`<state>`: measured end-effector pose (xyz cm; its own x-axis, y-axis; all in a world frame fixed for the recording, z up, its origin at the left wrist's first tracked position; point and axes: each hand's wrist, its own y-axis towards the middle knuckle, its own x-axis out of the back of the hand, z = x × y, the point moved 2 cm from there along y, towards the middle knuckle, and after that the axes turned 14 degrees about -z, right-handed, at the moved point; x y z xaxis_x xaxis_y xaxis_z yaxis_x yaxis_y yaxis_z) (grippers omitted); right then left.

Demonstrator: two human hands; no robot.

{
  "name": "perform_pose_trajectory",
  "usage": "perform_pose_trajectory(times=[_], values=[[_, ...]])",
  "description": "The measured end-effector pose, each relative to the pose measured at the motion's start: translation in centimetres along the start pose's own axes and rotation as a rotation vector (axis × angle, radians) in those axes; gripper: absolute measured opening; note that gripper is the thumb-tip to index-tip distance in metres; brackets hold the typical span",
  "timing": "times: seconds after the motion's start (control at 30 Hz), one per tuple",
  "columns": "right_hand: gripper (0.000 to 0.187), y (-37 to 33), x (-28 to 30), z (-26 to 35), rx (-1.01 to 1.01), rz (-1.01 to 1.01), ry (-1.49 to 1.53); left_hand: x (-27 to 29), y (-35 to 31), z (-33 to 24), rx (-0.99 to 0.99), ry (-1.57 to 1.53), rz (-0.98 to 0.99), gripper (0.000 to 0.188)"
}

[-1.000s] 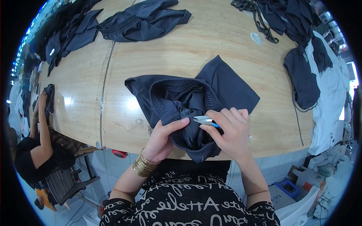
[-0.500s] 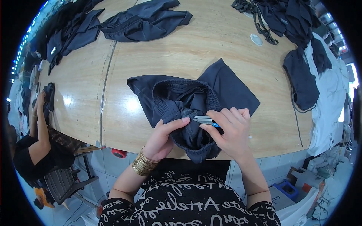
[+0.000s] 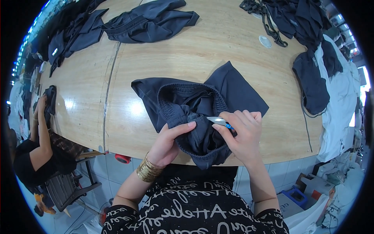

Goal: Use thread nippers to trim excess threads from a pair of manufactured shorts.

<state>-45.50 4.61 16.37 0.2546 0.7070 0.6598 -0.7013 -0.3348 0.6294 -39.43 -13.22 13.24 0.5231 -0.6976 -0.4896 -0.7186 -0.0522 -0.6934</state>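
A pair of dark navy shorts (image 3: 243,91) lies spread at the table's near edge, its gathered elastic waistband opened toward me. My left hand (image 3: 168,142) grips the waistband's left side, thumb pressed on the fabric inside and the fingers partly hidden behind the cloth. In my right hand (image 3: 242,134) is a small pair of thread snips (image 3: 219,121) with silver blades and some blue on the body. The snips point left over the waist opening, their tips a little to the right of my left thumb. Whether they touch the cloth I cannot tell.
More dark shorts (image 3: 152,23) lie at the table's far side. Dark garments and straps (image 3: 269,23) heap up at the far right, beside white cloth (image 3: 339,97). A seam (image 3: 110,84) crosses the wooden table. At the left, another person (image 3: 41,152) handles dark fabric.
My right hand and the snips have drawn slightly to the right, away from my left thumb. My left hand and the shorts stay almost as they were.
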Motion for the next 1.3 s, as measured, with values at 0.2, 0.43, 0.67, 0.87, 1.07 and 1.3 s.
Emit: perform_pose_trajectory(times=[0.2, 0.43, 0.67, 0.87, 1.07, 1.3], values=[[0.031, 0.4, 0.1, 0.7, -0.161, 0.041, 0.222, 0.5, 0.5, -0.3, -0.065, -0.053, 0.011, 0.034], [0.019, -2.2, -1.7, -0.1, -0.159, 0.238, 0.091, 2.1, 2.0, -0.3, -0.207, -0.293, 0.055, 0.044], [0.021, -3.5, -3.7, 0.7, -0.51, 0.158, 0.248, 2.9, 2.1, 2.2, -0.295, 0.362, -0.098, 0.041], [0.021, -2.1, -3.8, 0.4, -0.589, 0.123, 0.351, 1.5, 1.6, 1.8, -0.343, -0.023, -0.037, 0.035], [0.012, -1.9, -3.2, 0.0, -0.71, -0.152, 0.537, 1.2, 2.0, 1.6, -0.298, -0.075, -0.037, 0.041], [0.014, -3.1, -3.0, -0.8, -0.746, -0.164, 0.531, 1.5, 1.8, 2.4, -0.213, 0.131, -0.094, 0.041]])
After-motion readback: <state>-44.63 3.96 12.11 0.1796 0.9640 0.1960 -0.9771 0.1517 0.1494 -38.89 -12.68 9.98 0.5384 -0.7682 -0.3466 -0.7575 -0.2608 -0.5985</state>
